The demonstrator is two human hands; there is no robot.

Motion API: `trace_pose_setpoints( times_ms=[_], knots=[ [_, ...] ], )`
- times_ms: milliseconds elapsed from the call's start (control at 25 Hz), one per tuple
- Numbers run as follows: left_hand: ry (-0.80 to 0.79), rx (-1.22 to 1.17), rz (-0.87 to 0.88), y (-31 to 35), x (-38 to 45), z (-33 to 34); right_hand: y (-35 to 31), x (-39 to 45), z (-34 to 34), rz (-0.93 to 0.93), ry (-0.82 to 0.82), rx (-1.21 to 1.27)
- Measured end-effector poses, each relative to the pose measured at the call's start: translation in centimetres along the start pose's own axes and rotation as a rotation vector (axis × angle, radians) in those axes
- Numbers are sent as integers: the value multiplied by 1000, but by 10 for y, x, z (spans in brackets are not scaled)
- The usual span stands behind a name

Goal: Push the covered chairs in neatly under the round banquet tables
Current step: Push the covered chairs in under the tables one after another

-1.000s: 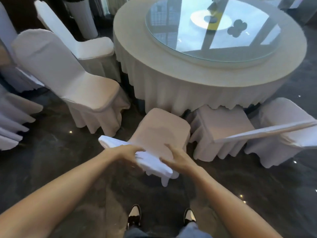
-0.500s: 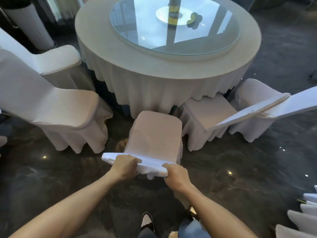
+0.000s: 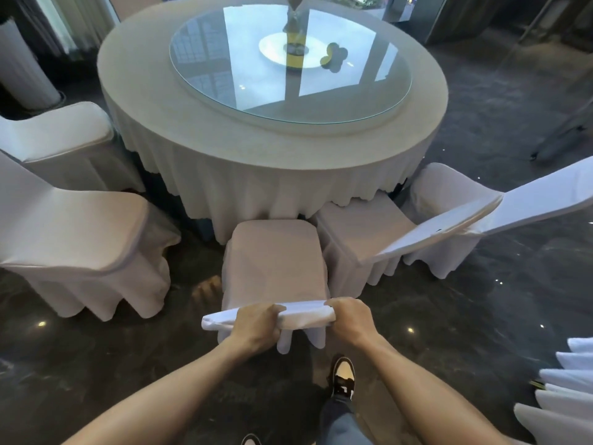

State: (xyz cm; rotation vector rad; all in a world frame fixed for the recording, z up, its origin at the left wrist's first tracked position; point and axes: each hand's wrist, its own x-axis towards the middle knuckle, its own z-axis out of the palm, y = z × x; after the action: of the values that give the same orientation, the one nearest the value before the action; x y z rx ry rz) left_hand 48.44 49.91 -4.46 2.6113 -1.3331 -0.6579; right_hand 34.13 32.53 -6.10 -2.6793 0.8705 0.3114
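Head view. Left hand [image 3: 255, 326] and right hand [image 3: 348, 321] both clenched over top edge of backrest of centre covered chair [image 3: 274, 261]. Chair seat faces round banquet table [image 3: 272, 133]; front edge of seat sits just under tablecloth hem. Neighbouring chair [image 3: 362, 232] on right sits just beside it, w/ its seat also at the hem. Chair [image 3: 80, 239] on left stands apart from table. One shoe [image 3: 343, 374] on dark floor below right hand.

Front edge of the middle chair [image 3: 276, 261] hidden under the tablecloth [image 3: 256, 187]. Left chair [image 3: 73, 239] back cropped by frame edge. Centrepiece [image 3: 293, 30] top cut off. Both hands' fingertips concealed behind the backrest top.
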Motion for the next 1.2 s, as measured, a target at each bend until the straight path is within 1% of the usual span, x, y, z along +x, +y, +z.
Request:
trace_pose_setpoints(
  times_ms=[160,240,480,560,640,760,880,960,1080,1200],
  knots=[
    [63,52,-98,30,51,-13,34,56,-29,-54,23,-36],
    [73,99,-162,42,75,-20,48,86,-41,-100,-3,-59],
    [54,238,-296,71,121,-46,73,141,-75,-270,-56,-88],
    [93,203,-301,77,121,-43,79,143,-79,-292,-56,-87],
    [144,144,-268,84,110,-28,91,137,-67,-313,-59,-104],
    [104,66,-269,90,102,-3,108,130,-48,-342,-97,-124],
    [121,12,-285,86,122,-8,109,154,-60,-288,-81,-132],
    [132,18,-273,84,139,-21,102,171,-72,-259,-72,-127],
    [86,19,-291,75,164,-40,90,195,-81,-242,-65,-113],
    [69,-8,-300,65,180,-45,87,208,-88,-214,-62,-104]
  ],
)
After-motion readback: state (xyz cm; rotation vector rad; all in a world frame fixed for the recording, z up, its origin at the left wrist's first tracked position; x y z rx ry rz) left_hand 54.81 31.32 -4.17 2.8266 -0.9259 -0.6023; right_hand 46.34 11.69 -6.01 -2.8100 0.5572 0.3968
